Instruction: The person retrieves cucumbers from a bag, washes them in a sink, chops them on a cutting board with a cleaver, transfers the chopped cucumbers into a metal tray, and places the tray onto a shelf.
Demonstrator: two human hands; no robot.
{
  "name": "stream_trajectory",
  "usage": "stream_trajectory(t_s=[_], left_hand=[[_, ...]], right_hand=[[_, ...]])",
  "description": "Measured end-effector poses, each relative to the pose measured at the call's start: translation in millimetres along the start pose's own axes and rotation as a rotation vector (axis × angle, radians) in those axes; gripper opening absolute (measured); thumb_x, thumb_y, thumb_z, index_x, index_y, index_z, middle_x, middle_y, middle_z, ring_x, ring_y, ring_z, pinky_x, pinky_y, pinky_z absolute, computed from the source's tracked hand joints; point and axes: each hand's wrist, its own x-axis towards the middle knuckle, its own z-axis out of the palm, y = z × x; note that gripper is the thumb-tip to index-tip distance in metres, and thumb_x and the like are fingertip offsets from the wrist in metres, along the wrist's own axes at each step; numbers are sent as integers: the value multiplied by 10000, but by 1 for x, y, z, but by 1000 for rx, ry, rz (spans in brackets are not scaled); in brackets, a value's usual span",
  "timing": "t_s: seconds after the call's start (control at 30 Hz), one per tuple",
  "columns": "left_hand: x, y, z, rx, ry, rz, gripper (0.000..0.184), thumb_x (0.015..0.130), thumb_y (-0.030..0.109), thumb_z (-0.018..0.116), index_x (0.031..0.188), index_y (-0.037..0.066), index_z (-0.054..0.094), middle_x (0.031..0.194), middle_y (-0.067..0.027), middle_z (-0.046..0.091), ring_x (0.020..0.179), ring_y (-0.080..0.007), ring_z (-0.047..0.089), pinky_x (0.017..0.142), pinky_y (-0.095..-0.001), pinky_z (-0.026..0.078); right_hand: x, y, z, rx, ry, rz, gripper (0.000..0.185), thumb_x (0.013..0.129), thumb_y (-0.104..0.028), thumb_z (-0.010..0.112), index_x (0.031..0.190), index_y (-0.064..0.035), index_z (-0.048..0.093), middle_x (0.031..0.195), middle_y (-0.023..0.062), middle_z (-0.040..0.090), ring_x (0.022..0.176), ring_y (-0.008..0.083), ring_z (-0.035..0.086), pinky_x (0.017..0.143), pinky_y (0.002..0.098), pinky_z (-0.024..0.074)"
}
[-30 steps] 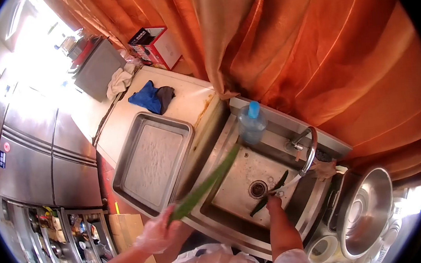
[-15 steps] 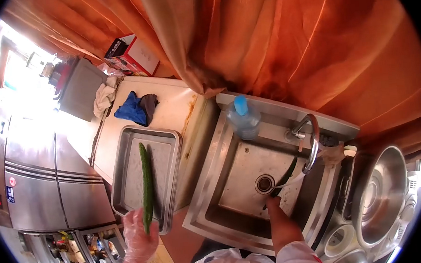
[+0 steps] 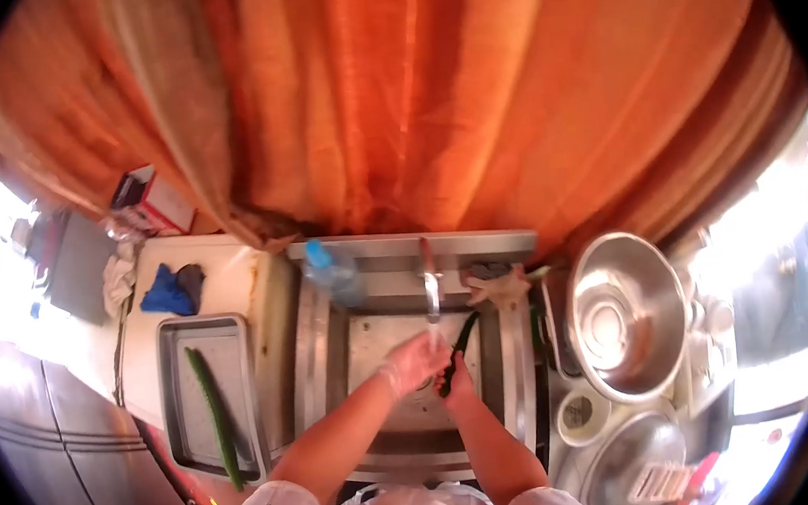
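Over the sink [image 3: 305, 379], my right hand [image 3: 459, 381] is closed around the lower part of a dark green cucumber [image 3: 468, 331], which points up and to the right. My left hand [image 3: 416, 362], in a clear plastic glove, is beside it under the tap [image 3: 431, 284], where water seems to run. Its fingers look stretched toward the cucumber, slightly blurred; whether they touch it I cannot tell. A second, longer cucumber [image 3: 211, 410] lies in the metal tray [image 3: 177, 413] left of the sink, its lower end over the rim.
A clear bottle with a blue cap [image 3: 335, 279] stands at the sink's back left corner. Gloves [image 3: 500, 288] lie at the back right. A large steel bowl [image 3: 656, 318] stands to the right. A blue cloth [image 3: 167, 292] lies behind the tray. An orange curtain [image 3: 393, 111] hangs behind everything.
My left hand has let go of the long cucumber, leaving it in the tray, and has moved right to the sink. My right hand has raised its cucumber toward the tap. The view has turned.
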Motion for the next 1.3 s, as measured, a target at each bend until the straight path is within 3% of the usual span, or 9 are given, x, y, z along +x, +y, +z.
stream_trajectory(t_s=[0.13,0.3,0.47,0.6,0.7,0.93,1.03,1.13,1.3], left_hand=[[50,-9,-7,-39,58,-31,196,1012,262,675,924,102,604,806,-16,622,664,-168,564,572,-307,446],[30,-31,20,321,522,-53,243,973,359,734,970,140,629,703,19,502,557,-132,417,462,-296,301],[19,-42,-18,1025,370,104,552,984,510,664,1326,78,622,1057,-93,687,910,-242,648,759,-387,516],[-2,-37,-3,1734,362,29,719,984,616,588,1429,52,566,1359,-191,654,1284,-326,605,1091,-409,449],[4,-47,-17,1626,442,142,654,1042,557,485,1426,31,552,1337,-244,647,1283,-402,591,1082,-456,454],[-69,-31,-2,1799,497,169,543,1084,493,408,1305,32,591,1141,-300,677,1081,-490,644,927,-532,501],[-146,-47,4,1832,446,253,535,1086,490,407,1240,14,595,1061,-301,679,1022,-503,644,886,-542,500],[-165,-51,9,1815,472,193,523,1088,475,411,1243,10,595,1093,-316,672,1074,-505,634,922,-540,496],[-122,-40,-12,1686,589,251,528,1098,467,390,1203,6,626,1013,-286,680,961,-498,633,857,-533,488]], right_hand=[[-16,-3,-18,14,1,43,617,967,-735,531,775,-149,510,636,-33,481,531,137,464,473,275,352],[-19,13,-40,75,-30,90,622,942,-747,563,818,-139,533,653,-30,499,544,134,478,489,280,372],[-22,27,-39,89,-106,41,584,965,-712,561,890,-133,583,724,-10,574,621,149,526,561,301,415],[-16,38,-10,116,-204,-55,547,1004,-667,538,1012,-132,652,915,30,672,871,196,603,776,378,483],[1,51,8,238,-325,-21,561,1019,-640,533,1083,-100,671,1065,127,719,1059,297,659,1014,471,516],[20,27,49,-87,-60,-221,521,1065,-491,537,915,-6,657,926,170,732,783,277,689,756,426,566],[45,-29,41,22,165,-324,375,1045,-319,586,806,-30,595,706,95,620,635,222,608,582,374,519],[60,-24,32,4,217,-444,374,1078,-333,560,922,7,550,680,89,549,523,219,517,542,383,497],[13,75,75,97,-27,-94,351,1068,-335,580,940,-8,566,723,106,592,572,242,587,552,399,509]])
